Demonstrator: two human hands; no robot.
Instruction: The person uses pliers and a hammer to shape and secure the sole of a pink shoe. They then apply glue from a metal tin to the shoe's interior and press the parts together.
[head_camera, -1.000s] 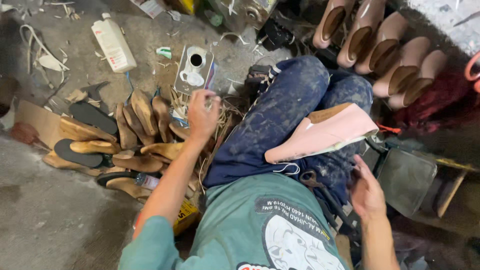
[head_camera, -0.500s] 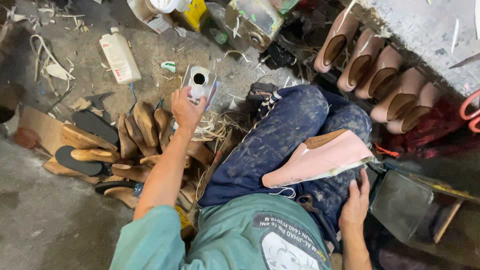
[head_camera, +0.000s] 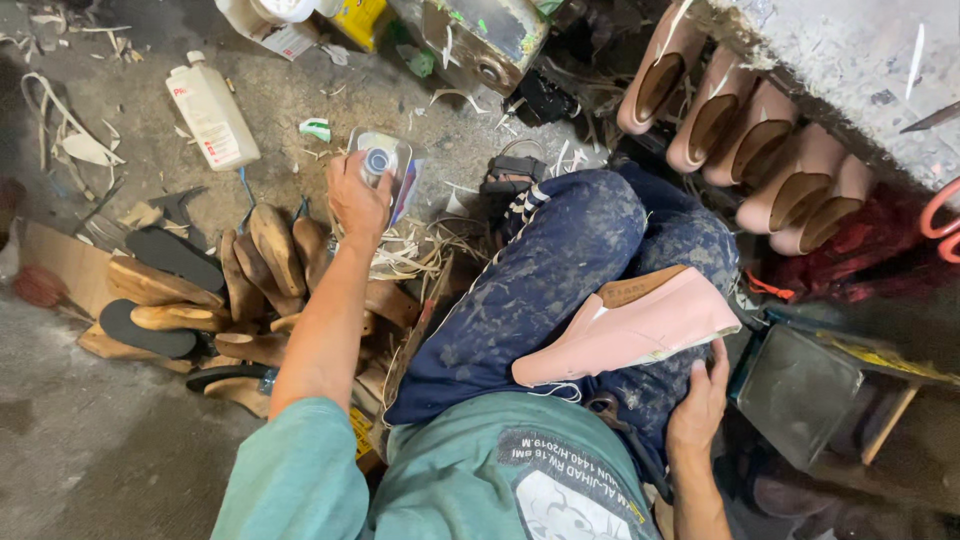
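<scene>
Currently left hand (head_camera: 358, 200) has fingers clamped on a glue tin's cap (head_camera: 377, 160), out on the floor (head_camera: 120, 450). Right hand (head_camera: 698, 405) steadies the pink shoe (head_camera: 630, 330) on the lap, fingers loosely apart. Risk: one-handed twisting tips the tin (head_camera: 395, 175), spilling onto the wooden lasts (head_camera: 270, 250).

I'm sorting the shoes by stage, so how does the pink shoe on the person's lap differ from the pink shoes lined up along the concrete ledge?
The lap shoe lies on its side across the thigh; the ledge shoes stand tilted in a row, openings showing. The lap shoe is alone, with the right hand beside it; the ledge shoes number about five, untouched. The lap shoe has a tan piece at its top; the ledge shoes show brown insides. All are pale pink.
</scene>
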